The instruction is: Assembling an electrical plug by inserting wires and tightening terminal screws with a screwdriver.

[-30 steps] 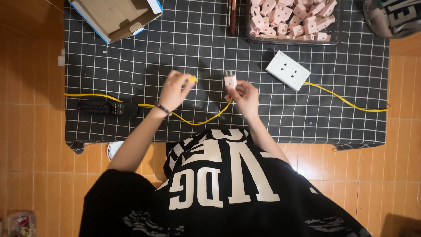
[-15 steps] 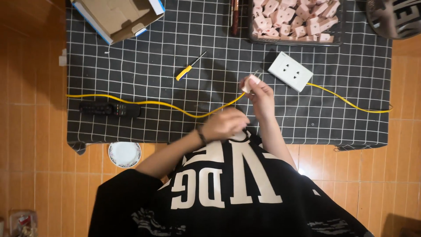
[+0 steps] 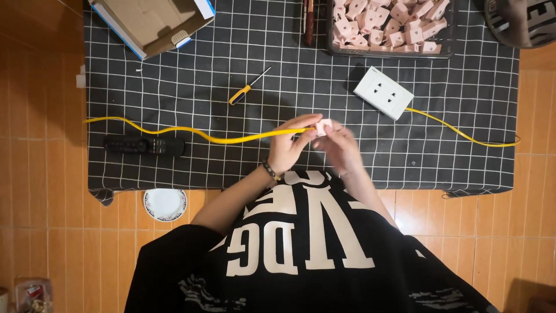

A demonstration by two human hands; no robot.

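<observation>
Plug body (image 3: 323,126), small and pale pink, sits at the middle of the dark grid-patterned mat (image 3: 463,93), pinched between my two hands. My left hand (image 3: 289,145) closes its fingers on the yellow cable (image 3: 231,138) where it meets the plug; my right hand (image 3: 340,146) is blurred, fingers together on the plug's far side. I judge this as fitting cable to plug, and the next move calls for a steady grip and a tool. A yellow-handled screwdriver (image 3: 248,87) lies just above, apart from the cable. The white socket block (image 3: 383,92) lies up right, the black remote (image 3: 145,145) left. The mat's near edge runs just below my wrists; open room lies between cable and screwdriver.
</observation>
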